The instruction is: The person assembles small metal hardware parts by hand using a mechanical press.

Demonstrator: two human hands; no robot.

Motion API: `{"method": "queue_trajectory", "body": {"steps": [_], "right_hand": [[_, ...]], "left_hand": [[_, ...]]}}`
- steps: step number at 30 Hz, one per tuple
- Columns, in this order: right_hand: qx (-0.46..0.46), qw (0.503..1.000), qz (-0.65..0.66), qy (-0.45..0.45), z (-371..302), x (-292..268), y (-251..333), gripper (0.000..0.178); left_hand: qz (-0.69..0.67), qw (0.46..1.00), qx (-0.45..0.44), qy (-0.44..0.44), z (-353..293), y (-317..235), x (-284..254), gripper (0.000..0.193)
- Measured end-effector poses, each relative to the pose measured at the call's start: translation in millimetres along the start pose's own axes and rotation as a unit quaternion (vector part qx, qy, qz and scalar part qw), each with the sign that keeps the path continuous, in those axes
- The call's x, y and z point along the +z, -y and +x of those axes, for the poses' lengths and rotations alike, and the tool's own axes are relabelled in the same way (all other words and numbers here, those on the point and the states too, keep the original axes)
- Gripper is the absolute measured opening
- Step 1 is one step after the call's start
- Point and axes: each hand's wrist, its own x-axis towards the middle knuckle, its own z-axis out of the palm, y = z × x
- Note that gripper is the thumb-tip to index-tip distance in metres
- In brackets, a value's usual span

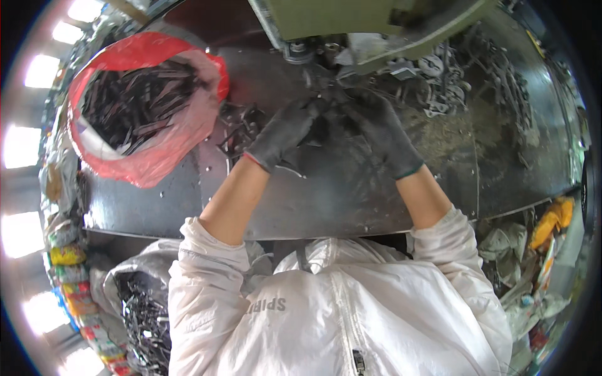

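Note:
Both of my hands wear dark grey gloves and meet over the metal tabletop, just in front of a green machine. The fingers of my left hand are closed, and those of my right hand curl in toward them. Between the fingertips is something small and dark that I cannot make out against the gloves. Beside my left wrist lie several loose dark metal parts. A thin curved metal piece rests below that wrist.
At the left stands a red-and-white plastic bag full of dark flat strips. Small metal parts are heaped right of the machine, with more pieces farther right. An open sack of dark pieces sits below the table's left front edge.

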Motion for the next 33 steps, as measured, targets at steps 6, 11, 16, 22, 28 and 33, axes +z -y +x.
{"method": "queue_trajectory", "body": {"steps": [6, 11, 16, 22, 28, 33], "right_hand": [[0.018, 0.999, 0.036, 0.004, -7.0, -4.3, -1.6, 0.025], [0.003, 0.999, 0.035, 0.017, -4.7, 18.7, 9.7, 0.023], [0.003, 0.999, 0.042, -0.008, -3.3, -7.8, -8.4, 0.031], [0.056, 0.998, -0.019, -0.002, -31.1, 11.4, 36.4, 0.032], [0.073, 0.996, -0.042, 0.005, -23.8, -2.1, 8.6, 0.035], [0.098, 0.995, 0.003, -0.007, -22.6, -9.9, 5.8, 0.037]], "left_hand": [[0.567, 0.788, 0.166, -0.174, -5.5, 49.4, -121.2, 0.035], [0.577, 0.772, -0.086, -0.252, -52.5, 162.6, -300.1, 0.035], [0.516, 0.815, -0.003, -0.265, -22.9, 181.8, -287.1, 0.041], [0.41, 0.882, -0.028, -0.231, -43.1, 166.0, -284.3, 0.038], [0.47, 0.841, -0.154, -0.222, -33.5, 153.9, -275.9, 0.033], [0.543, 0.821, 0.015, -0.175, -35.1, 157.8, -243.7, 0.029]]}}
